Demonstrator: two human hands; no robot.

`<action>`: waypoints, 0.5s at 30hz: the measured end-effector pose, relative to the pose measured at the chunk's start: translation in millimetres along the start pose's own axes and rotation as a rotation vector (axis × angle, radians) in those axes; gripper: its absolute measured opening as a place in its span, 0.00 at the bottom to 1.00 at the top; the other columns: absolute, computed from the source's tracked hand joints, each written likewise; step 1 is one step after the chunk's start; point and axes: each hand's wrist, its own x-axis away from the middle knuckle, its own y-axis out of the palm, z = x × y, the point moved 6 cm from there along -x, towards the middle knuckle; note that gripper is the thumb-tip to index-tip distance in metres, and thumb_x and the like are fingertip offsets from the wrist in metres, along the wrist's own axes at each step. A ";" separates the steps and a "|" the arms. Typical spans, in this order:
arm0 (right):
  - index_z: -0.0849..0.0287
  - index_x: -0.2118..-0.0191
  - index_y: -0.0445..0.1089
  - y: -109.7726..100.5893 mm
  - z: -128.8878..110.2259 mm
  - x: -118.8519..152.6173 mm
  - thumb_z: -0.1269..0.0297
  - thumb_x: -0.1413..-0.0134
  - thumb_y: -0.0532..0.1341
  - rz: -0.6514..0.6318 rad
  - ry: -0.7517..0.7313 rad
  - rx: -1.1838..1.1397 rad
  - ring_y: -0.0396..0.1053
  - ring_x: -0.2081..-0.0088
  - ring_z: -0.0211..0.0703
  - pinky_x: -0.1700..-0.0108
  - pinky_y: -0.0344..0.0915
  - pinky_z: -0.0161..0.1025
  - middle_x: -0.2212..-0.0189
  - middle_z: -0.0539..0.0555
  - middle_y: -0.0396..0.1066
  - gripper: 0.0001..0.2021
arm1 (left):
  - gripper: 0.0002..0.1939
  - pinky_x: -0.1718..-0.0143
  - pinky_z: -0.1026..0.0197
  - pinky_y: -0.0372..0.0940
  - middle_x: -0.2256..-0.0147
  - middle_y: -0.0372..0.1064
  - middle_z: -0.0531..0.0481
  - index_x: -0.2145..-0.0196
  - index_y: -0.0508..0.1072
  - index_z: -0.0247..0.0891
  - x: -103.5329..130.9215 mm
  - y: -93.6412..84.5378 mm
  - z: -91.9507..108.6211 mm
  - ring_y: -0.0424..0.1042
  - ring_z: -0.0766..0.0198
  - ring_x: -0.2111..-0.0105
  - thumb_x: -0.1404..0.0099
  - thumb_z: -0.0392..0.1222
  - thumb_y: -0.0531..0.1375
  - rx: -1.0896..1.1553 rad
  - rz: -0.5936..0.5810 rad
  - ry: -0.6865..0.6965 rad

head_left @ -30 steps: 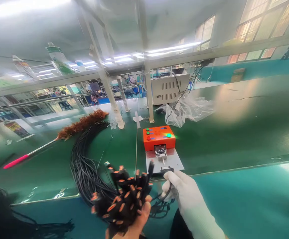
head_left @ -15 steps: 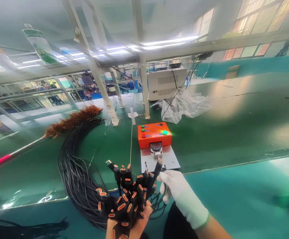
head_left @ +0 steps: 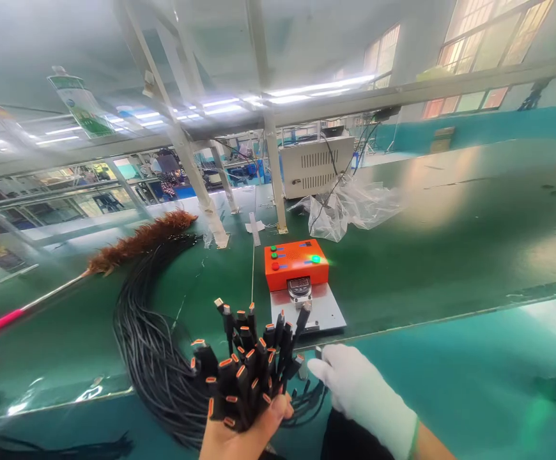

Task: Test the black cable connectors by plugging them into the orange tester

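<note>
My bare left hand (head_left: 254,431) is closed round a thick bunch of black USB cables (head_left: 247,358). Their metal connectors point up and fan out, with orange showing inside many of the ends. My right hand (head_left: 355,380), in a white knit glove, pinches one cable whose plug (head_left: 319,351) pokes out past the fingertips; black cable loops run below it. Just beyond both hands stands an orange tester box (head_left: 297,263), its green light lit, with a small digital gauge (head_left: 300,286) mounted over a silver metal plate (head_left: 328,313). The gauge reading is too small to make out.
The cables' long tail (head_left: 144,319) curves over the green bench at left, beside a brown feather duster (head_left: 144,241). Behind the tester lie clear plastic wrap (head_left: 345,207) and a grey metal cabinet (head_left: 316,167). White posts (head_left: 273,172) rise from the bench.
My right hand has drawn down and slightly right, away from the metal plate and the bunch, with the cable plug in its fingers. My left hand still holds the bunch.
</note>
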 end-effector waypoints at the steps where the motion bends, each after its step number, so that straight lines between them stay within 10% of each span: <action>1: 0.56 0.75 0.63 -11.2 1.3 6.5 0.60 0.47 0.55 0.107 -0.010 0.106 0.68 0.79 0.47 0.75 0.62 0.41 0.84 0.53 0.66 0.09 | 0.16 0.76 0.61 0.68 0.81 0.72 0.52 0.72 0.76 0.39 0.4 0.6 -2.3 0.71 0.60 0.80 0.55 0.51 0.70 0.027 -0.007 -0.018; 5: 0.54 0.57 0.70 -38.2 -15.9 39.8 0.52 0.45 0.54 0.344 -0.273 -0.009 0.69 0.71 0.50 0.66 0.63 0.44 0.77 0.53 0.69 0.16 | 0.16 0.75 0.61 0.69 0.82 0.73 0.52 0.79 0.76 0.37 2.3 0.0 -13.0 0.72 0.60 0.79 0.58 0.52 0.72 0.030 -0.004 -0.084; 9: 0.56 0.63 0.73 -18.1 -51.2 61.7 0.54 0.47 0.58 -0.055 -0.619 -0.599 0.69 0.65 0.46 0.59 0.65 0.39 0.68 0.54 0.71 0.13 | 0.16 0.75 0.63 0.69 0.78 0.75 0.51 0.82 0.74 0.37 3.5 2.0 -16.0 0.73 0.58 0.77 0.58 0.52 0.71 -0.060 -0.018 -0.092; 15: 0.58 0.71 0.66 8.2 -27.0 32.5 0.53 0.47 0.58 -0.026 -0.247 -1.070 0.69 0.76 0.41 0.67 0.66 0.38 0.81 0.50 0.71 0.13 | 0.16 0.65 0.62 0.70 0.73 0.79 0.50 0.76 0.81 0.42 8.2 -8.0 -7.3 0.76 0.56 0.71 0.55 0.57 0.69 -0.166 0.156 0.042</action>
